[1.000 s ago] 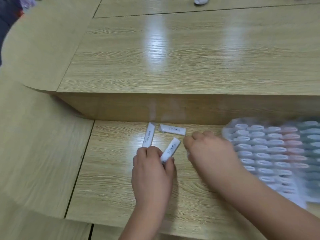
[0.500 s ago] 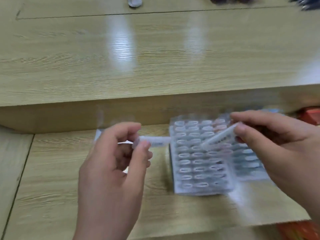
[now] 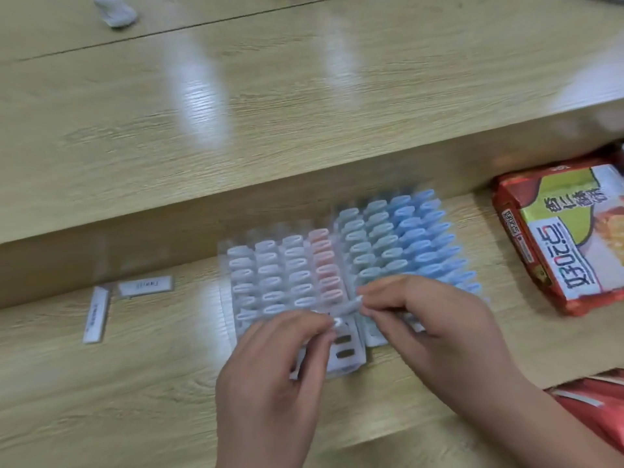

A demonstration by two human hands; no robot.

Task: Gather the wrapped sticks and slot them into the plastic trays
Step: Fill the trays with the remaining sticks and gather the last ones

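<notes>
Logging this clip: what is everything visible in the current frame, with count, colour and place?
plastic trays: two, clear, side by side on the lower desk level; the left holds white and pink sticks, the right teal and blue
loose sticks: two, white, flat on the desk left of the trays
held stick: one, white, over the trays' near edge
snack packets: two, red; one with a green panel right of the trays, one cut off at bottom right
white object: one, upper level, top left, too blurred to identify
desk: one, light wood, two levels
left hand: pinches the held stick's near end
right hand: pinches its far end
</notes>
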